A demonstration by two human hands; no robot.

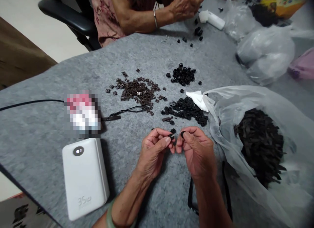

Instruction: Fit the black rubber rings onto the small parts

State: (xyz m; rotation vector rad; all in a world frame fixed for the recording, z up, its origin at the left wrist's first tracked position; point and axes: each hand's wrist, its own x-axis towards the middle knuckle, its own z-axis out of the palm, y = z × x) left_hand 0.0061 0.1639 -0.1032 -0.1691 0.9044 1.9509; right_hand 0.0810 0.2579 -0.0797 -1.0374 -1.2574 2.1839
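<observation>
My left hand (157, 149) pinches a small black round part (171, 136) between thumb and forefinger; a thin light-coloured tip shows at it. Close beside it, my right hand (198, 148) pinches a second small black round piece (183, 134), mostly covered by the fingers. The two pieces are a little apart. Just beyond my hands lies a pile of small black discs (187, 109). Behind that is a pile of black ring-like caps (183, 74). Small dark brown clips (137, 92) are heaped to the left.
On the left stands a white power bank (83, 179) with cables near it. An open plastic bag (220, 123) of black strips (262, 146) lies at right. Black-framed glasses (190, 195) sit under my right forearm. Across the table (80, 70), another person's hands (187, 5) work.
</observation>
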